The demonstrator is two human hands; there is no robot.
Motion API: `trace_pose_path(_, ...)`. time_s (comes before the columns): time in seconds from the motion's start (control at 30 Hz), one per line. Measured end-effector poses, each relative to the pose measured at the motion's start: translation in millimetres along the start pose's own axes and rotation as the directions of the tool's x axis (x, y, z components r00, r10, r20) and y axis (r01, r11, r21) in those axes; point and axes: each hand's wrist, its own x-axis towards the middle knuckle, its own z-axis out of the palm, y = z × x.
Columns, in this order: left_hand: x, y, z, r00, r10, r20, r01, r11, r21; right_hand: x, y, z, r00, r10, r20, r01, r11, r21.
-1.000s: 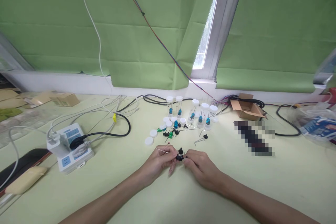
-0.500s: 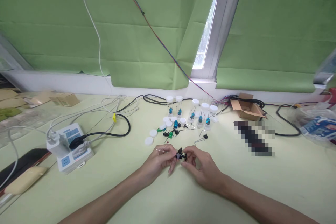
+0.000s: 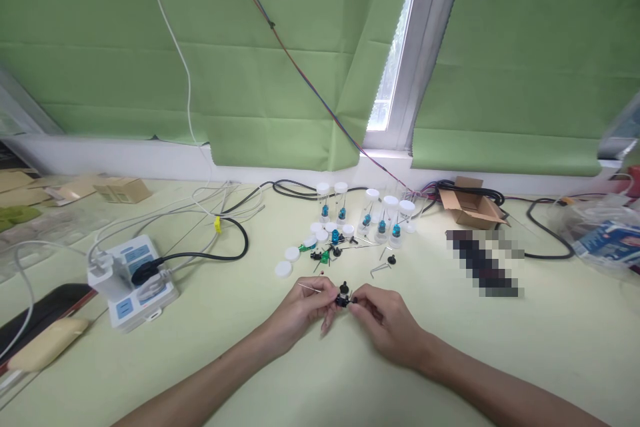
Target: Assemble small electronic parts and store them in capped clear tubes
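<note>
Pinched in my left hand (image 3: 306,307) is a small black assembly (image 3: 343,297) with a round knob standing on top. A thin metal rod (image 3: 310,287) sticks out leftward past the same hand. At the assembly's right side, my right hand (image 3: 386,317) closes thumb and fingertips on a small black knob (image 3: 355,300), mostly hidden by the fingers. Just beyond the hands lie bent hex keys (image 3: 381,269), a loose black knob (image 3: 392,259), a green part (image 3: 325,256) and a blue part (image 3: 335,237).
Several clear tubes (image 3: 341,205) with white lids and blue parts inside stand farther back. Loose white lids (image 3: 283,269) lie left of them. A power strip (image 3: 143,290) with cables sits at left. An open cardboard box (image 3: 470,210) and a pixelated dark object (image 3: 483,263) are at right.
My right thumb and fingers have drawn together around the knob at the assembly's right end, which looks nearer to the body now. My left hand has barely shifted.
</note>
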Motion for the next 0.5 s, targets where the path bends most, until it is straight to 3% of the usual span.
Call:
trace_pose_path(0.27,-0.4,-2.4,-2.2,0.999,0.005,0.036,-0.005,1.000,0.010,0.0,2.2,0.9,0.999,-0.044,0.024,0.045,0.997,-0.062)
trace_pose_path(0.5,0.7,-2.3,-3.1,1.000,0.010,0.020,-0.010,1.000,0.008,1.1,1.2,0.0,0.998,0.045,0.032,-0.046,0.999,0.004)
